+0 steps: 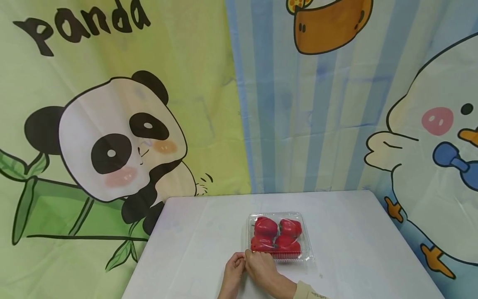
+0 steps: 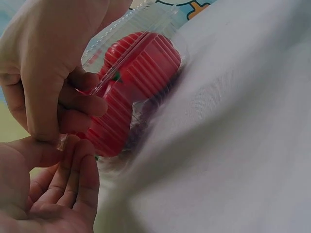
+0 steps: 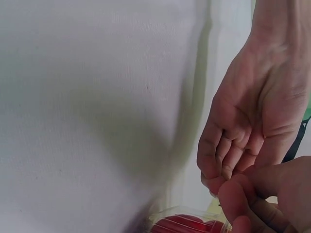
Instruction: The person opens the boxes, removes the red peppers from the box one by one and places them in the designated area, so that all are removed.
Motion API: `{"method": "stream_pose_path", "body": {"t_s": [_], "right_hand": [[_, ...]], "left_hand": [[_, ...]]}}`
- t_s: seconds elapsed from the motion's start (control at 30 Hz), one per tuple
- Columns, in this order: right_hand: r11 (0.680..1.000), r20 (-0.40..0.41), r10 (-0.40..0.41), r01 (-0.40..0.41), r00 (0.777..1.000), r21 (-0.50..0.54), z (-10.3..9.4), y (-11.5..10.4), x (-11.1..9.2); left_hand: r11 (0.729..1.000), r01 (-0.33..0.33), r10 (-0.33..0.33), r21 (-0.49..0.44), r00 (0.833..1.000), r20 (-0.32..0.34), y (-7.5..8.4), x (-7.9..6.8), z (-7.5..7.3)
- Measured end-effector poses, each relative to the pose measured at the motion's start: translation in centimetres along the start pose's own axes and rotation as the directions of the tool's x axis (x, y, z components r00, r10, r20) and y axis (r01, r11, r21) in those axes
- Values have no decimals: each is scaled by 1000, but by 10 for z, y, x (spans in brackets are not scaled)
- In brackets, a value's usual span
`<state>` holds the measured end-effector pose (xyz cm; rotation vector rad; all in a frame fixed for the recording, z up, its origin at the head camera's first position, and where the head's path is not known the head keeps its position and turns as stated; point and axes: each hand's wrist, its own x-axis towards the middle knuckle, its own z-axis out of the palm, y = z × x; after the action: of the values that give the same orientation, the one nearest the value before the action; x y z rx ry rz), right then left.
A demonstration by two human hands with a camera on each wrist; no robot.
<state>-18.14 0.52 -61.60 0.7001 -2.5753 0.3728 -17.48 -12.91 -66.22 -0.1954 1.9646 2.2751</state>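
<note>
A clear plastic clamshell box [image 1: 308, 249] lies on the white table, its ridged lid down over several glossy red bell peppers [image 1: 266, 227]. At the box's near left corner, the thumb and fingertips of my left hand [image 1: 233, 272] pinch the thin plastic edge. My right hand [image 1: 263, 268] meets it there from the right, its thumb and curled fingers pinching the same corner. Seen in the left wrist view, the right hand [image 2: 46, 68] sits above the left, with fingertips of both nearly together. The pinched bit of plastic is mostly hidden by the fingers.
The white table [image 1: 351, 232] stretches away on both sides of the box. Behind it hangs a cloth backdrop [image 1: 209, 104] with a cartoon panda [image 1: 123, 108] at left and a white cartoon bird [image 1: 429, 199] at right.
</note>
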Motion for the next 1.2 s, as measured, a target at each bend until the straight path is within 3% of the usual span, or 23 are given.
{"method": "stream_pose_path", "body": {"t_s": [0.27,0.4,0.73,0.87,1.2], "right_hand": [[999,-9,-28,28,1000,28,0,4,1],[999,15,-31,30,999,37,-1,5,1],[999,15,-11,10,1000,39,-2,2,1],[1000,-13,-12,12,1000,11,-3,1,2],[999,55,30,-32,998,27,-16,2,3]], "left_hand": [[999,4,-13,47,982,190,6,9,-15],[999,15,-24,37,969,248,7,13,-19],[997,23,-43,70,953,299,13,16,-22],[993,-6,-28,116,955,294,16,17,-20],[956,-129,43,265,950,309,25,16,-22]]}}
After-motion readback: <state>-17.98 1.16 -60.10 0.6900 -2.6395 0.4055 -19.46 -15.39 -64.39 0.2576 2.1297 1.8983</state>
